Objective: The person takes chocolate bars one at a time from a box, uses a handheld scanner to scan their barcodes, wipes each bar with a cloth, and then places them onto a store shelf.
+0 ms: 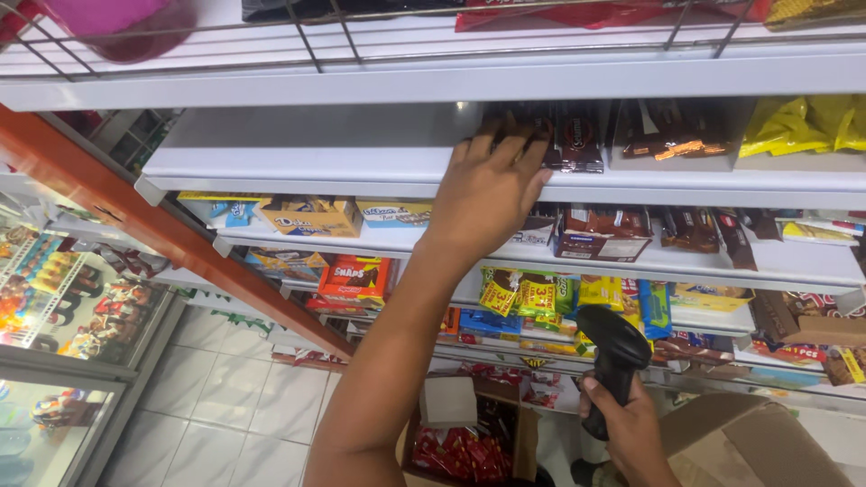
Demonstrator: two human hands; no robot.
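Progress check from the snack aisle, as far as the view showed. My left hand (487, 194) was up at the second shelf (298, 149), fingers spread flat over a dark brown packet (521, 122) at the left end of a row of similar packets (577, 135). Palm rested on it; I couldn't tell whether it was actually gripped or just pressed. My right hand (627, 424) was down low, closed around the grip of a black scanner (613, 347), with its head pointing up and left toward the shelves, well apart from that packet.

Done, judging by layout: right part of that shelf carried brown packets and yellow bags (803, 122). Shelves below were filled with boxes and wrappers across most of their width.

Left, judging the same way: the left stretch of the second shelf was bare white, so that row looked only partly filled. A cardboard box (474, 433) sat open on the floor between my arms, red packets (456, 455) inside. Another carton (749, 442) was just beside my right hand, flap open, contents hidden.

Scanner wasn't aimed at the packet under my left hand, so I'd judge that item not scanned at this point.
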